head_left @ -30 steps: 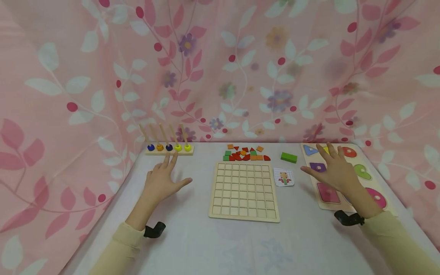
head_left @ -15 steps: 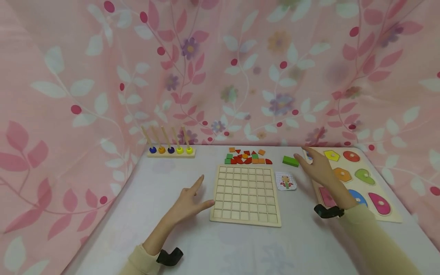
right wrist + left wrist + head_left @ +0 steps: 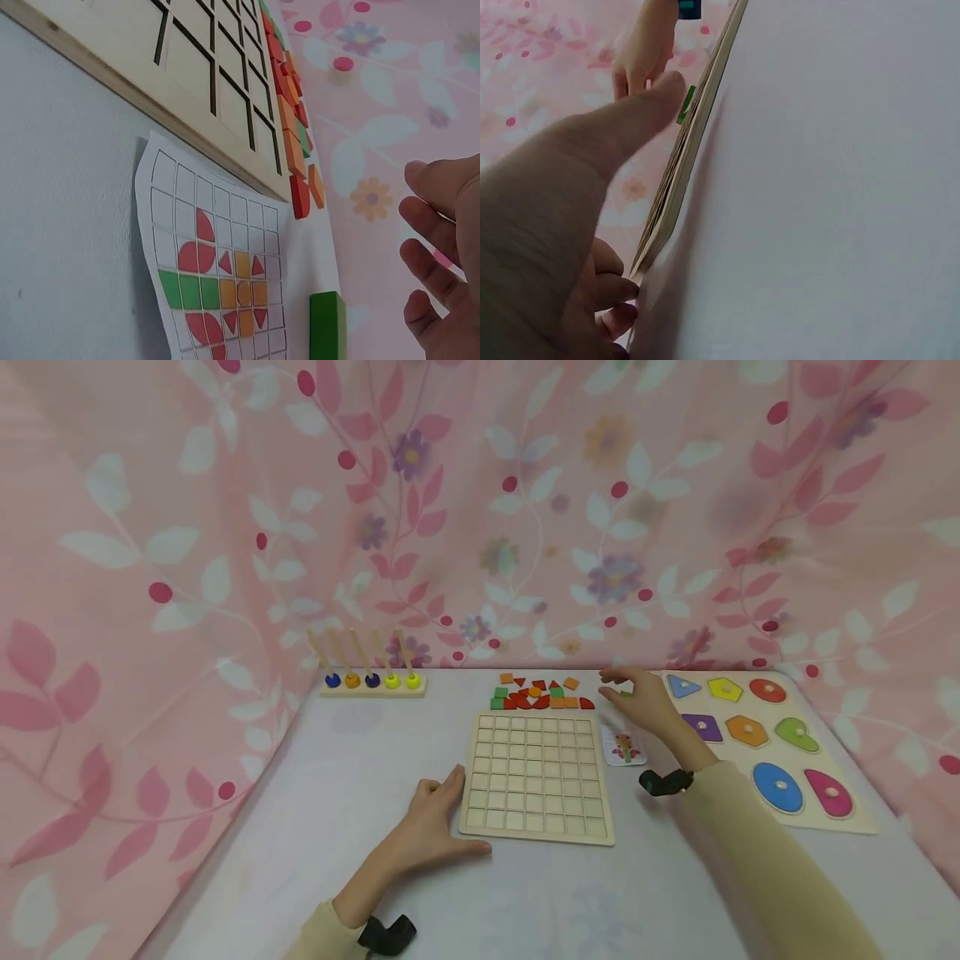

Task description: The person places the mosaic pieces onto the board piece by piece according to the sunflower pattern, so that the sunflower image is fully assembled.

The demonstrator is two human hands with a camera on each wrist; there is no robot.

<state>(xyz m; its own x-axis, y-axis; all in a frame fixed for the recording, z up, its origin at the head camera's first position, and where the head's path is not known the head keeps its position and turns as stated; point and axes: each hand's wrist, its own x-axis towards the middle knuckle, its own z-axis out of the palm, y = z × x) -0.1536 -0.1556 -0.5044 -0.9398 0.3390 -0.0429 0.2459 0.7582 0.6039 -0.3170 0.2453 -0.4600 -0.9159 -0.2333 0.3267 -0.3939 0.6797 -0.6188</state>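
Fingers of the left hand (image 3: 431,822) are spread, thumb held well apart, and the left edge and near corner of the grid board (image 3: 536,777) are framed between them; whether the wood is touched cannot be told. Fingers of the right hand (image 3: 648,697) are parted and loosely curved, a gap left at the thumb, and are held over the green block (image 3: 325,326), which is mostly hidden in the head view. Nearer than the block, the pattern card (image 3: 624,748) is laid just beside the board's right edge. Along the board's far edge, loose coloured pieces (image 3: 535,692) are bunched — hemmed in by the far rim of the tabletop (image 3: 360,777) and the floral cloth (image 3: 480,527). Farther left, the peg stand (image 3: 378,692) is set close to that rim, with a broad stretch left between it and the board. On the right, the knob puzzle (image 3: 768,753) is partly covered by the right sleeve (image 3: 750,843) — the passage towards the board is narrowed by card and block.
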